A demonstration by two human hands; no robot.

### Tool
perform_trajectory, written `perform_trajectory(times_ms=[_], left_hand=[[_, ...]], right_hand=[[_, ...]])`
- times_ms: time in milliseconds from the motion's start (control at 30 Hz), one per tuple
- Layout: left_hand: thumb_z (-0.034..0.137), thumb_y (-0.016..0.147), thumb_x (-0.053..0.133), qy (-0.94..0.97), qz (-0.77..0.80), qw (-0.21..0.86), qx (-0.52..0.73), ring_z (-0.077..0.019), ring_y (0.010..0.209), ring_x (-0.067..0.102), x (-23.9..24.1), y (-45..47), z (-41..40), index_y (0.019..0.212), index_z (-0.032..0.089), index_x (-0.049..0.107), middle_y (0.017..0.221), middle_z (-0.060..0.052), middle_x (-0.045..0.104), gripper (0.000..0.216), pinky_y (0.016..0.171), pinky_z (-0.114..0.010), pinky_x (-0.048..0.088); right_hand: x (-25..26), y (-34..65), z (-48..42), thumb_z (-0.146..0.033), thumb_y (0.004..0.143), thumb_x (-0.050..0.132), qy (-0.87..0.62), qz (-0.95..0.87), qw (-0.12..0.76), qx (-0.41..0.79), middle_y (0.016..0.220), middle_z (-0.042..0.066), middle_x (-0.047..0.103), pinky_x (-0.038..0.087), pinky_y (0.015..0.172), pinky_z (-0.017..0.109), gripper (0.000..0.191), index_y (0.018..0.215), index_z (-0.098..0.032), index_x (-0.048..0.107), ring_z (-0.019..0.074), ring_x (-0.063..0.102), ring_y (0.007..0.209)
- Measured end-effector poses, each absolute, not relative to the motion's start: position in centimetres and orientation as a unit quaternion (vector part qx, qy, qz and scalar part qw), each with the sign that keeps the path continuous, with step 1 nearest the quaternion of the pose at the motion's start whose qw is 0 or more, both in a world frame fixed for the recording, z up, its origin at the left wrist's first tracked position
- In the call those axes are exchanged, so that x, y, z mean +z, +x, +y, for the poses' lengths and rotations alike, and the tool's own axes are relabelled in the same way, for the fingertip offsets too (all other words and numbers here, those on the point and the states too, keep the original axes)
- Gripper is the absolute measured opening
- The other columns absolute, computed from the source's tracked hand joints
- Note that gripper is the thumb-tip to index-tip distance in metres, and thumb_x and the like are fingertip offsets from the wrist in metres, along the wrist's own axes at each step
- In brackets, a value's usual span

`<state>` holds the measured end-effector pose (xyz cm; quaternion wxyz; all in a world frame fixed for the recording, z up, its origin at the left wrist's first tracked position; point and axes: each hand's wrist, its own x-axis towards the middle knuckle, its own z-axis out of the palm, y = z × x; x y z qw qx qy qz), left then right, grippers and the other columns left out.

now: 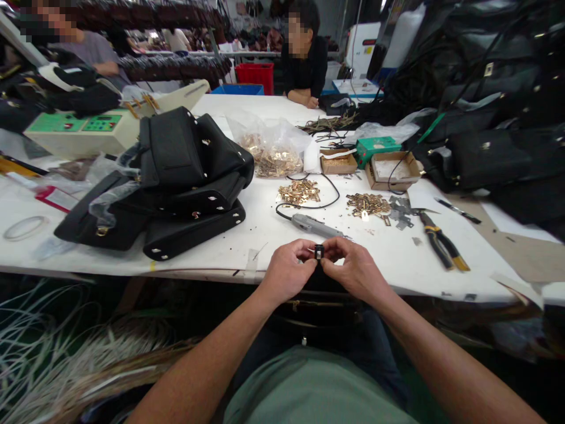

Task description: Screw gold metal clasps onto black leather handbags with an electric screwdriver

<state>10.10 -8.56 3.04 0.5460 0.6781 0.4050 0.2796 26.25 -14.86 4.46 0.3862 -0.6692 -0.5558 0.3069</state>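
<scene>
My left hand (288, 271) and my right hand (353, 268) meet just above the near edge of the white table (212, 247). Both pinch one small black piece (319, 252) between thumb and fingertips. A black bag with a gold zip (309, 306) lies in my lap under the hands. A grey pen-shaped electric tool (315, 225) with a black cord lies on the table just beyond my fingers. Two heaps of small brass fittings (299, 192) (368, 204) sit further back.
A stack of black handbags (185, 176) fills the table's left. Pliers with yellow-tipped handles (441, 241) lie at right. Clear bags of brass parts (271, 150), cardboard trays (392, 171) and a green box (377, 147) stand behind. Two other people sit at the far side.
</scene>
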Motion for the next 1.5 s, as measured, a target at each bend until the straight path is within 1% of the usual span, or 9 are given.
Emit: perform_trajectory(times_ms=[200,433,567,733,867,1100,1300,1400,1500], left_hand=[[0.013,0.081,0.063,0.687,0.382,0.555,0.273,-0.0155,0.085,0.073,3.4,9.9,-8.5,0.102,0.019,0.074,0.094,-0.001,0.079,0.025,0.076,-0.022,0.053],[0.012,0.08,0.062,0.736,0.408,0.479,0.25,-0.0148,0.081,0.073,3.9,9.8,-8.9,0.101,0.022,0.075,0.089,0.002,0.078,0.026,0.077,-0.024,0.051],[0.009,0.076,0.061,0.721,0.418,0.489,0.258,-0.0144,0.078,0.072,3.9,10.3,-8.9,0.095,0.019,0.074,0.086,0.0,0.078,0.024,0.074,-0.022,0.052],[0.006,0.074,0.061,0.693,0.404,0.529,0.277,-0.0135,0.077,0.071,3.1,10.5,-8.5,0.092,0.016,0.073,0.085,-0.001,0.077,0.023,0.073,-0.021,0.053],[0.009,0.076,0.063,0.667,0.419,0.551,0.276,-0.0136,0.074,0.071,2.5,10.6,-8.2,0.096,0.016,0.074,0.084,-0.001,0.077,0.024,0.069,-0.021,0.051],[0.016,0.078,0.066,0.678,0.415,0.549,0.258,-0.0138,0.071,0.07,2.9,10.3,-8.1,0.101,0.017,0.075,0.081,0.0,0.078,0.025,0.064,-0.02,0.049],[0.015,0.076,0.065,0.682,0.424,0.54,0.253,-0.0129,0.065,0.067,3.0,10.3,-7.9,0.1,0.016,0.076,0.077,-0.001,0.077,0.026,0.062,-0.021,0.047],[0.017,0.077,0.065,0.688,0.423,0.534,0.251,-0.0129,0.065,0.066,3.1,10.3,-7.9,0.102,0.017,0.075,0.078,-0.001,0.077,0.027,0.061,-0.021,0.047],[0.017,0.078,0.063,0.693,0.422,0.53,0.246,-0.0126,0.065,0.065,3.1,10.4,-7.8,0.103,0.017,0.075,0.078,-0.001,0.076,0.028,0.06,-0.021,0.045]], right_hand=[[4.2,26.2,-14.8,-0.017,0.074,0.061,-0.669,-0.557,0.388,0.303,0.077,0.0,0.071,0.048,0.067,0.028,0.017,0.089,-0.02,0.068,0.0164,0.064,0.07],[4.2,26.4,-15.0,-0.019,0.074,0.062,-0.671,-0.544,0.389,0.321,0.076,-0.001,0.069,0.047,0.067,0.028,0.017,0.09,-0.02,0.067,0.0158,0.063,0.07],[4.3,26.6,-15.0,-0.021,0.076,0.063,-0.662,-0.542,0.385,0.345,0.076,-0.002,0.068,0.047,0.067,0.027,0.014,0.089,-0.02,0.067,0.0151,0.062,0.069],[3.8,26.2,-14.7,-0.017,0.073,0.063,-0.668,-0.555,0.39,0.306,0.075,-0.001,0.068,0.047,0.066,0.027,0.016,0.088,-0.019,0.066,0.0151,0.062,0.068],[3.4,26.5,-14.4,-0.018,0.075,0.062,-0.665,-0.548,0.393,0.32,0.077,-0.001,0.069,0.047,0.067,0.027,0.018,0.092,-0.019,0.068,0.0155,0.063,0.07],[3.7,27.0,-14.5,-0.029,0.077,0.067,-0.653,-0.509,0.402,0.391,0.079,0.0,0.069,0.046,0.065,0.027,0.018,0.093,-0.019,0.068,0.0161,0.063,0.072],[3.6,26.8,-14.4,-0.018,0.072,0.061,-0.667,-0.533,0.387,0.349,0.078,0.0,0.07,0.047,0.068,0.028,0.022,0.093,-0.018,0.069,0.0168,0.063,0.072],[3.6,27.5,-14.5,-0.015,0.074,0.057,-0.629,-0.525,0.398,0.411,0.082,0.0,0.072,0.047,0.068,0.028,0.027,0.098,-0.019,0.069,0.0173,0.065,0.075],[3.9,28.0,-14.6,-0.019,0.081,0.057,-0.618,-0.525,0.401,0.427,0.086,0.001,0.073,0.047,0.071,0.029,0.023,0.1,-0.019,0.07,0.018,0.066,0.078]])
